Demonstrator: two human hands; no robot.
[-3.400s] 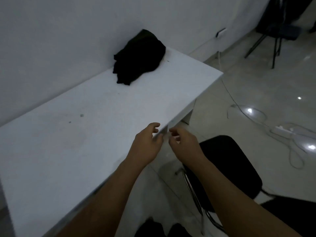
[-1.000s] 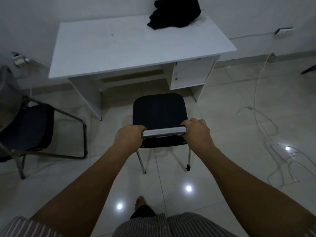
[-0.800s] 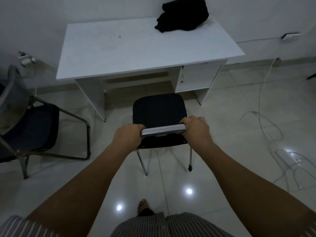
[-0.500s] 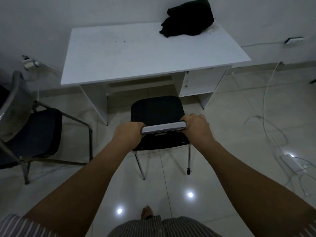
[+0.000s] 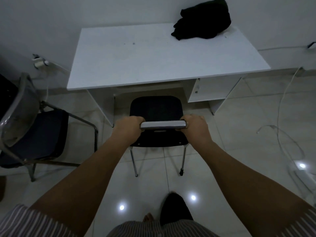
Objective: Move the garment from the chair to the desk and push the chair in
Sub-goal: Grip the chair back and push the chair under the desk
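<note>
1. Garment (image 5: 202, 19): a black bundle lying on the desk (image 5: 153, 62), at the far right corner of the top and close against the wall. Judged from this, the first half of the task is complete.
2. Chair (image 5: 155, 110): stands in front of the desk, facing the knee opening. The front edge of the seat is just short of the near edge of the desk top — not yet under it.
3. Left hand (image 5: 128, 128): closed around the left end of the chair's top rail (image 5: 162, 124), fingers wrapped over it.
4. Right hand (image 5: 195, 128): closed around the right end of the same rail, in a matching grip.
5. Step in hand, as judged: pushing the chair into the opening between the left desk leg (image 5: 100, 106) and the drawer unit (image 5: 212, 91) on the right.
6. Risks from here:
   - Uneven push from one hand would turn the chair, so a front leg could strike the desk leg or the drawer unit.
   - A hard impact could shake the desk; the garment lies well back from the near edge, so a fall seems unlikely.
   - Chair legs may chatter or skid on the glossy tile floor (image 5: 239, 134) — a low, even push reduces this.
   - A second chair (image 5: 34, 134) left of the desk and a white cable (image 5: 282, 103) on the floor to the right lie outside the straight path.
</note>
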